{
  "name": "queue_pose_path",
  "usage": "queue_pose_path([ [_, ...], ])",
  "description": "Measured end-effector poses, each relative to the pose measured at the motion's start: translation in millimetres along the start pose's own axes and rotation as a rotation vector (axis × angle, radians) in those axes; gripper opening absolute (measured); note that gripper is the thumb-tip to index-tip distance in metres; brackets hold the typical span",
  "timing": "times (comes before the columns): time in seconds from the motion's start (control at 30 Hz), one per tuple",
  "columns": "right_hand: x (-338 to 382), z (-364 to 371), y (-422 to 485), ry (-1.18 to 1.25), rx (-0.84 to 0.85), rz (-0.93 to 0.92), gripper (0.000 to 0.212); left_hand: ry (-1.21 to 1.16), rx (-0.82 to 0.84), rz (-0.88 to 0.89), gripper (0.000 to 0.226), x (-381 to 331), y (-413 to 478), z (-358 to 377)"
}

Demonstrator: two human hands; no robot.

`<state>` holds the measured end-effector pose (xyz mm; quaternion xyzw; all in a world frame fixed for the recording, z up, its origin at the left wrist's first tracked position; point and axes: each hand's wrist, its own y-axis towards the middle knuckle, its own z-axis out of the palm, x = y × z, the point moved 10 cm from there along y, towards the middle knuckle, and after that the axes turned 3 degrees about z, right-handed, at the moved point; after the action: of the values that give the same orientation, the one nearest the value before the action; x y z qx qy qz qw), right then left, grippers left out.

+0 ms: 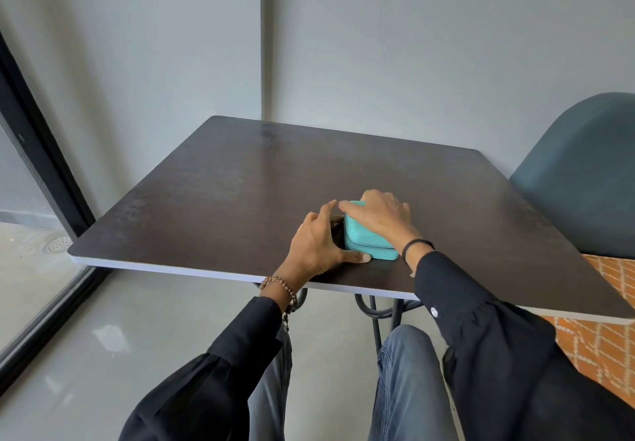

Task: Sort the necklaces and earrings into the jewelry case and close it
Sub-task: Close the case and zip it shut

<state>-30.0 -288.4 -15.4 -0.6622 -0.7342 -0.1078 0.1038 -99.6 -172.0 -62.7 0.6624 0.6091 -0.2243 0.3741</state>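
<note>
A small turquoise jewelry case (360,239) sits with its lid down near the front edge of the dark table (240,183). My right hand (379,217) lies flat over the lid, fingers reaching across its far left corner. My left hand (318,243) is against the case's left side, thumb touching the front lower corner, fingers raised by the far corner. No necklaces or earrings show anywhere on the table.
A blue-grey chair back (584,172) stands to the right of the table. Grey walls close in behind the table. A dark window frame (41,165) runs along the left. An orange patterned rug (604,337) lies under the right side.
</note>
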Motion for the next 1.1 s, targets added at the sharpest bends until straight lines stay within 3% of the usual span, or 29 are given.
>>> queue_pose_path([
  [0.13,10,-2,3,0.016,-0.024,0.049,0.041,-0.011,-0.005,-0.026,0.141,4,1,0],
  [0.4,21,-7,7,0.003,-0.081,0.089,0.024,0.006,0.0,-0.043,0.149,3,1,0],
  [0.7,60,-11,-8,-0.251,-0.12,-0.25,0.011,0.0,-0.001,-0.069,0.154,-1,-1,-2],
  [0.83,74,-9,-25,-0.354,-0.182,-0.394,0.037,-0.02,0.007,-0.077,0.154,-1,-1,-3],
  [1.0,81,-10,-49,-0.393,-0.22,-0.486,0.012,-0.022,-0.002,-0.064,0.155,-5,-2,-4],
  [1.1,81,-7,-64,-0.436,-0.241,-0.533,0.017,-0.036,-0.013,-0.061,0.151,-7,-5,-7],
])
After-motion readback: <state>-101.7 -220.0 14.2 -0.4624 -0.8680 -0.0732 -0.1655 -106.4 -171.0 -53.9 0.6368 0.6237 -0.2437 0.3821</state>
